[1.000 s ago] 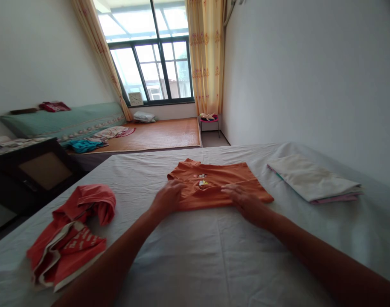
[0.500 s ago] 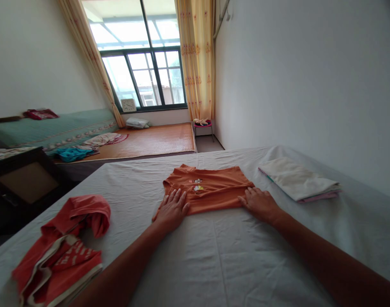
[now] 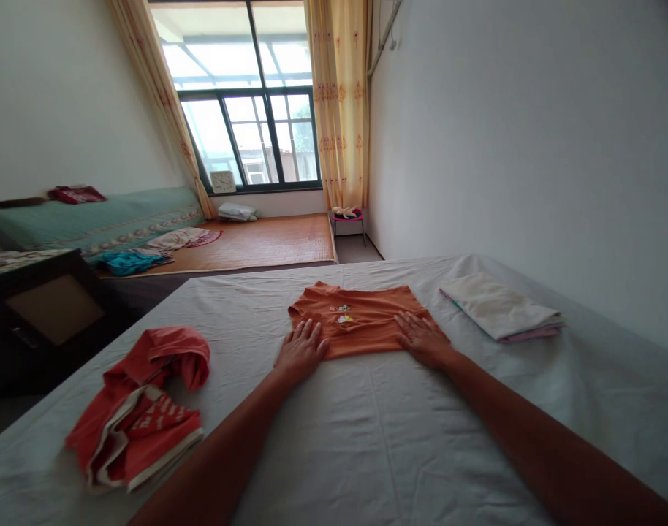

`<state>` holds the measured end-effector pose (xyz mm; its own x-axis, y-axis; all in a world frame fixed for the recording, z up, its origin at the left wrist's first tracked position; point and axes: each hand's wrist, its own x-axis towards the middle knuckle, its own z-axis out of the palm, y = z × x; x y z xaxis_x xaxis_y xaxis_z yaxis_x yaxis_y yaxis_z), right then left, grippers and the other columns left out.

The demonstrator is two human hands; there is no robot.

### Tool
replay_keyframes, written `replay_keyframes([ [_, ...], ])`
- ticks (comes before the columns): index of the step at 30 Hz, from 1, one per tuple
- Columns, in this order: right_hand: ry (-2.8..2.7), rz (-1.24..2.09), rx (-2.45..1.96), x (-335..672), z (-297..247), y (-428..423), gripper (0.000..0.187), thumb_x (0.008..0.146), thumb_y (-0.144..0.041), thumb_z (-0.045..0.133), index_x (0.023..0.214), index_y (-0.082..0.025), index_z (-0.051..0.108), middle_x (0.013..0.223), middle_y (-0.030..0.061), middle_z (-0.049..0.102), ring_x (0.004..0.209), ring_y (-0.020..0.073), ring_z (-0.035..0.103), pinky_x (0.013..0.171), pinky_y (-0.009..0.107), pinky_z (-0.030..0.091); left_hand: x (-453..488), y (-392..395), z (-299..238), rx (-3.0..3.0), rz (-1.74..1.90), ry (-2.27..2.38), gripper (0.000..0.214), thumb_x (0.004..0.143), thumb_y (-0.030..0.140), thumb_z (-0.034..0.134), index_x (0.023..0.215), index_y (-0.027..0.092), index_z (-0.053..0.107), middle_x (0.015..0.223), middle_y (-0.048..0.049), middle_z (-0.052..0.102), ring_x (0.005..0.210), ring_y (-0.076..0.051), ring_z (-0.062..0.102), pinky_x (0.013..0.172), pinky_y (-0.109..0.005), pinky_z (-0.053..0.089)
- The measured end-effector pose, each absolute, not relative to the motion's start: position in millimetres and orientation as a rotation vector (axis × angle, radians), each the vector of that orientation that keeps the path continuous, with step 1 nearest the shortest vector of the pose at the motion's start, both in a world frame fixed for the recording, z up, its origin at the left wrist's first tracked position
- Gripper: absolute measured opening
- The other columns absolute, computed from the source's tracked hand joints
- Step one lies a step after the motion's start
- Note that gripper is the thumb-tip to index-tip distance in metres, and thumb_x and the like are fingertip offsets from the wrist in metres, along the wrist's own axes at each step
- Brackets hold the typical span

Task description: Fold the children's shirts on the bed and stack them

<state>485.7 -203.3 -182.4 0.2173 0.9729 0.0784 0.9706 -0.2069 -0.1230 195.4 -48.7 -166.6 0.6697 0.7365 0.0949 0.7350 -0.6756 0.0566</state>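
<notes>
A folded orange garment (image 3: 361, 321) with a small cartoon print lies flat in the middle of the white bedsheet (image 3: 378, 438). My left hand (image 3: 301, 349) rests flat, fingers stretched out, on the sheet at the garment's near left corner. My right hand (image 3: 422, 340) lies flat with fingers spread on the garment's near right edge. Neither hand grips anything.
A crumpled red hooded garment (image 3: 142, 409) lies on the sheet at the left. A folded white and pink stack (image 3: 498, 307) sits at the right near the wall. Beyond the bed are a dark cabinet (image 3: 43, 314), a mat-covered platform (image 3: 257, 241) and a window.
Both hands slid from the garment's middle out to its near corners, then the right hand moved slightly inward. The garment lies flatter and narrower than before.
</notes>
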Motion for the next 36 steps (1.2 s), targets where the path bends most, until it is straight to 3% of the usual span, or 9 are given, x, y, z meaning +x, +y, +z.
replay_keyframes([
  [5, -1.716, -0.092, -2.437, 510, -195, -223, 0.064, 0.093, -0.051, 0.024, 0.145, -0.014, 0.032, 0.152, 0.0099, 0.029, 0.141, 0.0211, 0.02, 0.113, 0.041, 0.02, 187, -38, -169, 2.798, 0.164, 1.351, 0.065, 0.092, 0.055, 0.023, 0.145, 0.019, 0.032, 0.153, -0.0112, 0.025, 0.141, -0.028, 0.021, 0.11, -0.047, 0.02],
  [13, -1.655, -0.188, -2.414, 508, -205, -222, 0.06, 0.092, -0.048, 0.028, 0.142, -0.016, 0.038, 0.149, 0.0094, 0.035, 0.139, 0.0225, 0.027, 0.111, 0.043, 0.023, 182, -36, -171, 2.794, 0.206, 1.37, 0.065, 0.093, 0.053, 0.022, 0.144, 0.016, 0.033, 0.152, -0.011, 0.027, 0.14, -0.027, 0.022, 0.111, -0.046, 0.021],
  [19, -1.739, -0.425, -2.262, 472, -183, -219, 0.051, 0.092, -0.028, 0.031, 0.141, -0.016, 0.04, 0.149, 0.0104, 0.035, 0.139, 0.026, 0.024, 0.112, 0.049, 0.018, 182, -39, -174, 2.809, 0.329, 1.344, 0.06, 0.094, 0.05, 0.028, 0.143, 0.017, 0.036, 0.151, -0.0102, 0.03, 0.14, -0.028, 0.021, 0.112, -0.046, 0.018],
  [23, -2.167, -0.187, -1.914, 441, -166, -207, 0.045, 0.094, -0.033, 0.033, 0.138, -0.027, 0.044, 0.145, 0.0036, 0.042, 0.136, 0.0228, 0.033, 0.11, 0.043, 0.026, 179, -41, -168, 2.871, 0.456, 1.167, 0.043, 0.095, 0.039, 0.032, 0.133, 0.028, 0.048, 0.144, -0.003, 0.043, 0.137, -0.023, 0.03, 0.113, -0.045, 0.018],
  [28, -1.978, 0.076, -1.913, 433, -139, -161, 0.039, 0.096, -0.038, 0.032, 0.117, -0.021, 0.06, 0.116, 0.0092, 0.065, 0.106, 0.0224, 0.06, 0.09, 0.035, 0.044, 173, -20, -151, 2.716, 0.588, 1.254, 0.037, 0.093, 0.027, 0.038, 0.126, 0.026, 0.054, 0.132, -0.0042, 0.056, 0.123, -0.022, 0.046, 0.104, -0.038, 0.033],
  [32, -1.899, 0.293, -1.915, 410, -123, -111, 0.04, 0.096, -0.043, 0.031, 0.111, -0.02, 0.06, 0.105, 0.0092, 0.068, 0.091, 0.0211, 0.065, 0.076, 0.029, 0.045, 173, 2, -150, 2.601, 0.567, 1.309, 0.035, 0.089, 0.025, 0.046, 0.121, 0.021, 0.058, 0.117, -0.0065, 0.064, 0.108, -0.022, 0.054, 0.094, -0.033, 0.04],
  [36, -1.755, 0.294, -2.045, 381, -140, -84, 0.042, 0.088, -0.044, 0.049, 0.122, -0.019, 0.052, 0.093, 0.0084, 0.069, 0.086, 0.0232, 0.065, 0.069, 0.029, 0.045, 176, 10, -159, 2.531, 0.614, 1.335, 0.035, 0.082, 0.025, 0.057, 0.116, 0.023, 0.062, 0.108, -0.0049, 0.067, 0.099, -0.021, 0.058, 0.09, -0.03, 0.041],
])
